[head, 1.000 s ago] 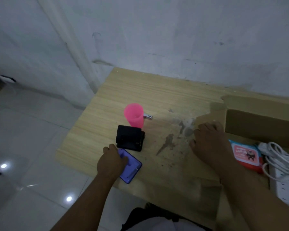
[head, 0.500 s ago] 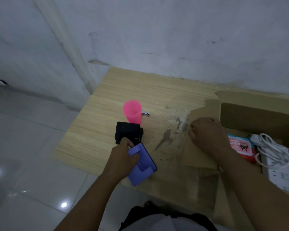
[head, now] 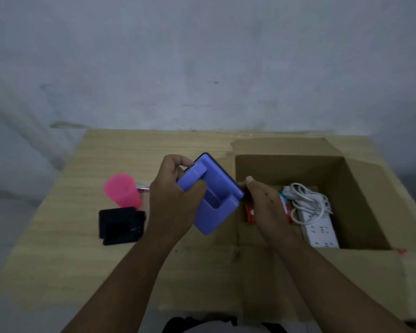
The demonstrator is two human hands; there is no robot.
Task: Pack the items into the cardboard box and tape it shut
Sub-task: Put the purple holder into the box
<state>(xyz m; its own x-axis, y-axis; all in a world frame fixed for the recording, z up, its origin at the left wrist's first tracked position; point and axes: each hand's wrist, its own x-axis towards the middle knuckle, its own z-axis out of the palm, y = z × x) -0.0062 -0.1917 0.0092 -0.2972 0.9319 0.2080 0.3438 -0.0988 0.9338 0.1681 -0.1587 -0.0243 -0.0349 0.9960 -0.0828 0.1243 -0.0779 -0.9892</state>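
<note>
Two things sit in the cardboard box (head: 286, 169) so far: a power strip (head: 320, 230) with its white cord (head: 305, 203) bundled on top, and a red packet (head: 285, 206) beside it. The purple holder (head: 214, 203) is the one being packed now, up in the air just left of the box wall. The left hand (head: 175, 205) has its fingers and thumb wrapped round it. The right hand (head: 267, 210) is at its corner, thumb sticking up, but I can't tell if those fingers are pinching it. Next move, I'd guess: carry it over the wall and set it by the packet. The pink cup (head: 121, 191) and black gadget (head: 120, 224) are on the table (head: 130, 150), so taping's a way off.
</note>
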